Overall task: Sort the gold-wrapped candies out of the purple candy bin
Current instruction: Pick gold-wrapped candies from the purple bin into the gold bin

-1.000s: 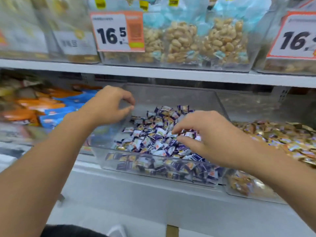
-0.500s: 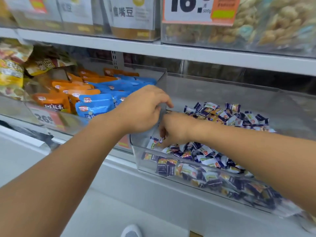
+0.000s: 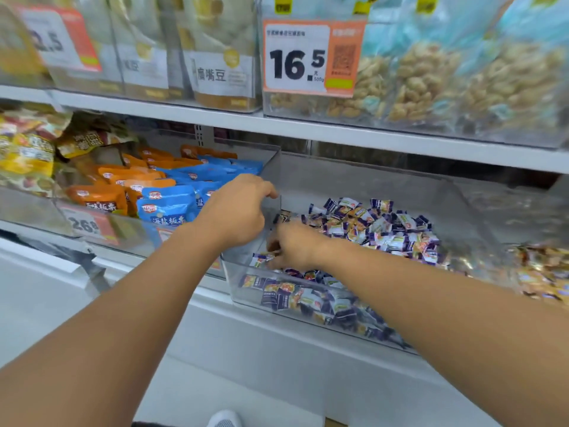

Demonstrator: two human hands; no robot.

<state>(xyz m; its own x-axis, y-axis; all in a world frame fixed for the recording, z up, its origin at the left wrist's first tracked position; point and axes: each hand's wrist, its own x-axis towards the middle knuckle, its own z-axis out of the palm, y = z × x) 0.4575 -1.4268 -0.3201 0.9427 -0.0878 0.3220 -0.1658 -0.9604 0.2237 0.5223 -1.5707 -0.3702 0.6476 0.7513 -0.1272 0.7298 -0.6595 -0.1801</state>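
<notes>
A clear plastic bin (image 3: 369, 180) on the lower shelf holds several purple-wrapped candies (image 3: 385, 229); a few show gold or orange patches. My left hand (image 3: 240, 208) is closed over the top edge of the bin's left wall. Inside the bin's front left corner, my right hand (image 3: 298, 248) is curled down into the candies. Its fingertips are buried among the wrappers, so I cannot tell whether they hold one. A pile of gold-wrapped candies (image 3: 545, 272) lies in the neighbouring bin at the far right.
Left of the bin, another clear bin holds blue packets (image 3: 172, 204) and orange packets (image 3: 98, 195). The upper shelf edge (image 3: 338, 134) hangs over the bins, carrying bagged snacks and a 16.5 price tag (image 3: 308, 57).
My right hand moved from the middle of the purple candies to the bin's front left corner. My left hand came down onto the bin's left wall. The view swung left.
</notes>
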